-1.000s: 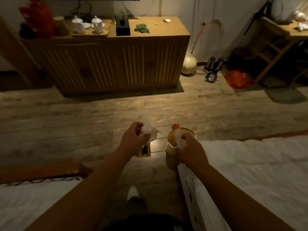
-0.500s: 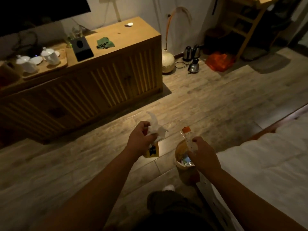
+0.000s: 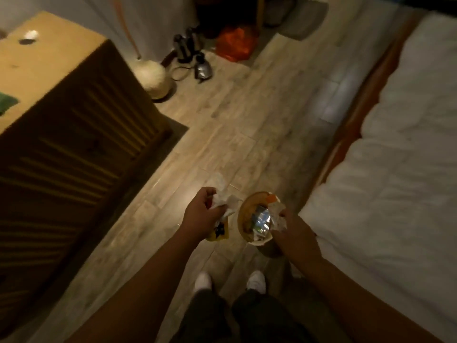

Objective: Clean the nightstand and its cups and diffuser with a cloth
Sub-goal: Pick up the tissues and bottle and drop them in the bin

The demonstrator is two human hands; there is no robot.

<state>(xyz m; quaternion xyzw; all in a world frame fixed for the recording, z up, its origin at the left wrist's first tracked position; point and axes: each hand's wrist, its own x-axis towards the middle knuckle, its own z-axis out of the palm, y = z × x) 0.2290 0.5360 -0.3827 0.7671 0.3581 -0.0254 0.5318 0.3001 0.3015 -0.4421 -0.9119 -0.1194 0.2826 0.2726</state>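
Hands busy: left hand clutches white cloth, right hand holds small bottle over bin; release squarely above opening.

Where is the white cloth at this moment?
In the head view, the white cloth is bunched in the left hand, low centre of frame, just left of the round wooden bin beside the bed.

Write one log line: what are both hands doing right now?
left hand: holds white cloth | right hand: at bin rim, grip unclear | place: floor beside bed
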